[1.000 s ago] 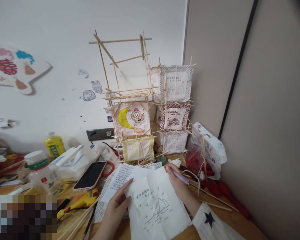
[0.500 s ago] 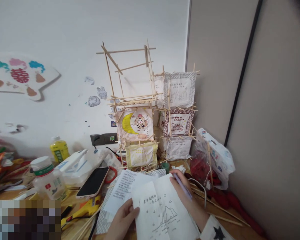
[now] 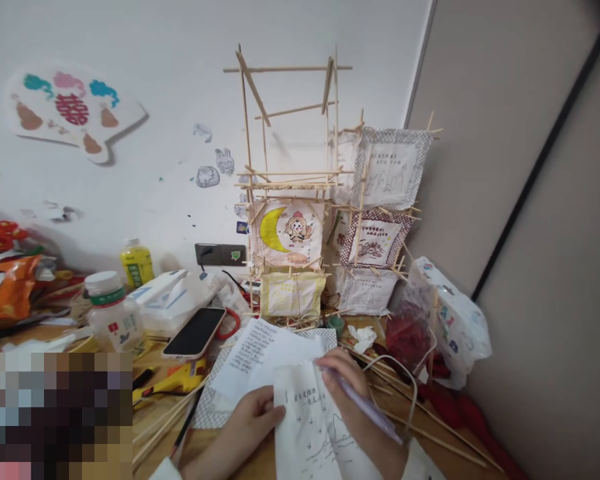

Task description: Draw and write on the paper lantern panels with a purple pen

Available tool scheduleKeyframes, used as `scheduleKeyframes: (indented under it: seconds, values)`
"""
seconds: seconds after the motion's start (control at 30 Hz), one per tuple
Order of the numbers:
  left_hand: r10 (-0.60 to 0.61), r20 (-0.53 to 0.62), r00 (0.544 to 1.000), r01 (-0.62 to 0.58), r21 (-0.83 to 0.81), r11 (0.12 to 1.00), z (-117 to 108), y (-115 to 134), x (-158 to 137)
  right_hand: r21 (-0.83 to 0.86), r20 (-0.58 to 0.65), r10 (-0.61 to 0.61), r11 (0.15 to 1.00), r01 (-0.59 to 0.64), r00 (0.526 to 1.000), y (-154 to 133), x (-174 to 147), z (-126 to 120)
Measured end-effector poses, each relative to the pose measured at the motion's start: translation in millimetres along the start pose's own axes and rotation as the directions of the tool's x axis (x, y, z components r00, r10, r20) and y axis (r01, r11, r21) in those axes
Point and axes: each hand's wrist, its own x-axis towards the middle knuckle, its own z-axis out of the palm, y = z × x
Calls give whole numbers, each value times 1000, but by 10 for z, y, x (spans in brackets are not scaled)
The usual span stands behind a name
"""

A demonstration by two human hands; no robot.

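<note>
White wall (image 3: 170,40), grey panel (image 3: 480,133), wooden tabletop (image 3: 203,440)

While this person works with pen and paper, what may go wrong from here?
1. The right hand, holding the purple pen, is over the drawing sheet, so it might smudge the lines or leave a stray mark.
2. The sheet looks thin and creased; a pull from the left hand at its edge could wrinkle it further.
3. The white cord loops near the right forearm and might catch.
</note>
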Motion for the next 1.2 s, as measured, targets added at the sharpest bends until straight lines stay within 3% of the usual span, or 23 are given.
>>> scheduleKeyframes:
  seconds: [0.1, 0.3, 0.67, 1.2]
  values:
    - [16, 16, 1000, -16, 32, 999, -1, 11, -5, 89, 192, 74, 992, -93, 979, -10, -110, 196]
    - [19, 18, 1000, -21, 97, 995, -19, -31, -13, 84, 241, 258, 955, -285, 936, 153, -232, 389]
    - [28, 22, 999, -31, 129, 991, -13, -45, -22, -167, 355, 159, 980, -105, 921, 75, -196, 318]
    - [38, 18, 999, -40, 162, 986, -7, -61, -13, -208, 379, 128, 977, -51, 917, 84, -225, 335]
